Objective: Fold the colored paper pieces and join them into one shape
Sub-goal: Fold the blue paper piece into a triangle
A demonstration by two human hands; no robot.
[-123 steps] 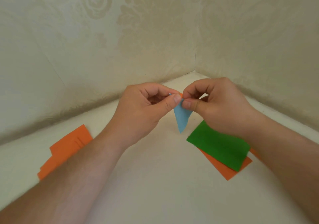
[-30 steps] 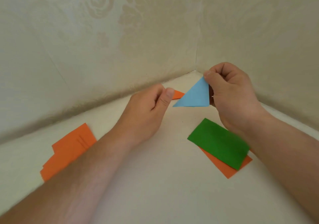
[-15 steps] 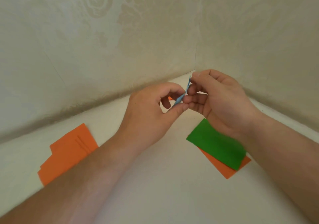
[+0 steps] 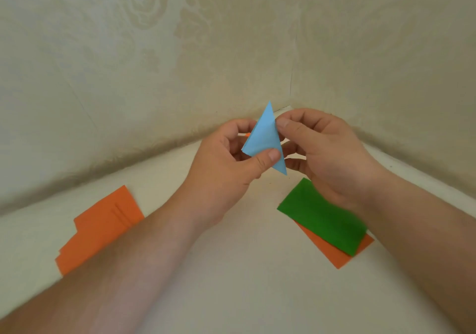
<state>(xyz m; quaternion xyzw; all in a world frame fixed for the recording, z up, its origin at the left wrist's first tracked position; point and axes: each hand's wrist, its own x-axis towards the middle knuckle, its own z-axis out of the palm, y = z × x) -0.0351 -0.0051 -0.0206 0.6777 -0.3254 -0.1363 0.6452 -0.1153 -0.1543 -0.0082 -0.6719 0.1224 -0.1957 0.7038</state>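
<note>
Blue paper triangle (image 4: 264,138) held up between both hands, mid-fold, above the pale surface (image 4: 231,282)

Left hand (image 4: 224,168) pinches its lower edge under the thumb while the right hand (image 4: 324,153) nips the upper right edge; the step looks like sharpening a crease, and next it likely needs joining to an orange sliver (image 4: 247,134) barely visible behind the left fingers. Green sheet (image 4: 322,217) lies over an orange sheet (image 4: 334,253); orange stack (image 4: 100,228) is partly hidden by the forearm
</note>
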